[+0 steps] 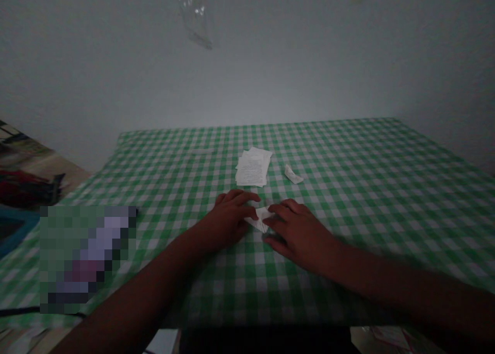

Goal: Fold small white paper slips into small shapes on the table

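A small folded piece of white paper [263,221] lies on the checked tablecloth between my two hands. My left hand [234,215] rests palm down at its left side, fingers spread, with a fingertip pressing on the paper's left part. From the right, my right hand [297,230] reaches in with fingers stretched apart, and its fingertips touch the paper's right edge. Beyond the hands sits a loose stack of printed paper sheets [252,169]. To the right of that stack is another folded white paper piece [294,175], with raised ends like a small boat.
A green and white checked tablecloth [367,189] covers the table, which meets a pale wall [294,60]. At the left, a pixelated object [93,256] lies near a dark cable [23,310]. A clear plastic bag [197,16] hangs on the wall.
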A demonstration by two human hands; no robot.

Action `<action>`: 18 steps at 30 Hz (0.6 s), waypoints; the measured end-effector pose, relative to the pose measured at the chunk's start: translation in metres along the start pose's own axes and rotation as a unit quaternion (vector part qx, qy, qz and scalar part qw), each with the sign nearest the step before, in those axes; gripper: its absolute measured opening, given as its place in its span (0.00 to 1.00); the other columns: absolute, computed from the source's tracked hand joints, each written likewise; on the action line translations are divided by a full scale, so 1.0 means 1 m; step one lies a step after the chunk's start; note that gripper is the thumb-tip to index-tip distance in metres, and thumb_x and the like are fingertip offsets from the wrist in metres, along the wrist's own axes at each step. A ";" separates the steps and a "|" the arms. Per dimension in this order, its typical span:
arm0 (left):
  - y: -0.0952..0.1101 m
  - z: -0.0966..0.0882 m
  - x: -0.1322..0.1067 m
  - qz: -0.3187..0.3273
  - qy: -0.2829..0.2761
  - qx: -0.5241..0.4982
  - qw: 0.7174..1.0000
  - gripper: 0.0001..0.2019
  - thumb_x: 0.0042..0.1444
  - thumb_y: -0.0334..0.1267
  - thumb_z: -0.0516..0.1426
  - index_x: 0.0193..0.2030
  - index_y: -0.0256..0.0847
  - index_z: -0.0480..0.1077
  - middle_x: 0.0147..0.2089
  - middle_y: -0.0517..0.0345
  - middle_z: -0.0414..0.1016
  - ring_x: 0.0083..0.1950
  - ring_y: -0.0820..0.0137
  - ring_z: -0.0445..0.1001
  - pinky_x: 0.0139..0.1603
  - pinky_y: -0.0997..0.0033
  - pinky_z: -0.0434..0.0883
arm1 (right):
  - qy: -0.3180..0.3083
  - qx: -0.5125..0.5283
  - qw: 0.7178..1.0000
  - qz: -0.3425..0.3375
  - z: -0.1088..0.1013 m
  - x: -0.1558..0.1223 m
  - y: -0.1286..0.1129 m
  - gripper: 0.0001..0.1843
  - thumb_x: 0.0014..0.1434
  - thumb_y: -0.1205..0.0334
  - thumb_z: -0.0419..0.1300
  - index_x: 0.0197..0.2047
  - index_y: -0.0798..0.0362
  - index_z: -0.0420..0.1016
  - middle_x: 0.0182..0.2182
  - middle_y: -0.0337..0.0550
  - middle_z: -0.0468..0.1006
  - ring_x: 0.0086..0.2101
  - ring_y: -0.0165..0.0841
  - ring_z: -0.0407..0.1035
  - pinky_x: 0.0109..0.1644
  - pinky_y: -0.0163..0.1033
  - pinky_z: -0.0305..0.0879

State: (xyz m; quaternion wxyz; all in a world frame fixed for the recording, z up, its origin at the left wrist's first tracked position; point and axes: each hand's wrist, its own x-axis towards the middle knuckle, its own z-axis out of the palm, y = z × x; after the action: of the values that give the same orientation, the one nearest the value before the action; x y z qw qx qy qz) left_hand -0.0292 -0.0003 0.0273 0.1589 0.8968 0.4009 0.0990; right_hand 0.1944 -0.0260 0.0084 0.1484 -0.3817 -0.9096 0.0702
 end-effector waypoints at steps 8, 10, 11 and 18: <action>0.000 -0.004 -0.004 0.061 -0.024 -0.038 0.997 0.13 0.56 0.28 0.55 0.44 0.46 0.74 0.59 0.59 0.72 0.63 0.63 0.64 0.64 0.55 0.56 | 0.018 -0.053 0.998 0.026 0.002 0.004 0.007 0.11 0.64 0.55 0.59 0.46 0.49 0.77 0.42 0.48 0.74 0.44 0.46 0.62 0.43 0.50 0.59; 0.000 -0.004 -0.004 0.068 -0.022 -0.042 0.997 0.08 0.59 0.31 0.55 0.42 0.45 0.74 0.57 0.58 0.73 0.60 0.63 0.67 0.64 0.56 0.56 | 0.020 -0.051 0.998 0.023 0.002 0.006 0.015 0.11 0.65 0.54 0.57 0.45 0.50 0.77 0.42 0.48 0.74 0.44 0.44 0.62 0.44 0.49 0.59; 0.000 -0.003 -0.003 0.068 -0.022 -0.041 0.997 0.07 0.60 0.33 0.55 0.41 0.44 0.74 0.56 0.57 0.73 0.59 0.63 0.68 0.64 0.56 0.57 | 0.020 -0.051 0.998 0.019 0.002 0.008 0.018 0.12 0.65 0.54 0.57 0.45 0.50 0.77 0.41 0.47 0.74 0.44 0.44 0.62 0.44 0.48 0.58; -0.003 0.013 -0.001 0.032 0.006 -0.041 0.999 0.14 0.57 0.37 0.60 0.50 0.44 0.72 0.52 0.53 0.73 0.56 0.61 0.69 0.59 0.55 0.63 | 0.034 -0.067 0.997 0.028 0.003 0.017 0.027 0.13 0.65 0.53 0.57 0.44 0.51 0.77 0.39 0.47 0.75 0.43 0.44 0.63 0.43 0.48 0.57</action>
State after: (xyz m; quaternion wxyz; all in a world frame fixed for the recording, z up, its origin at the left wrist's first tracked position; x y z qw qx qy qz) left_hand -0.0277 -0.0016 0.0141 0.1898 0.9013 0.3688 0.1254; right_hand 0.2003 0.0050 0.0033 0.1516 -0.4183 -0.8956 0.0005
